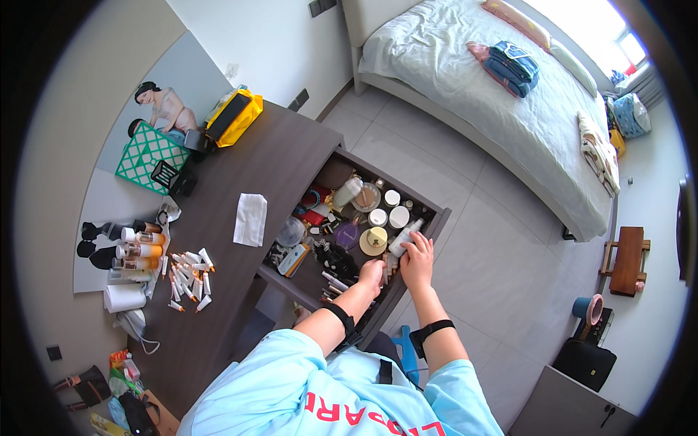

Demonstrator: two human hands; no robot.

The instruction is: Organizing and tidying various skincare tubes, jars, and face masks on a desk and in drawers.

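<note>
We reach both hands into the open drawer [436, 216] set in the dark counter [240, 182]: our right hand [417, 263] lies at the drawer's 4 o'clock corner, fingers curled around the lower end of a white bottle [404, 237], while our left hand [371, 274] sits just beside it at 8 o'clock, fingers bent down among small items, though we cannot tell whether it grips anything. A white cloth [250, 219] and a scatter of small tubes [190, 280] lie on the counter at 9 o'clock from the drawer.
</note>
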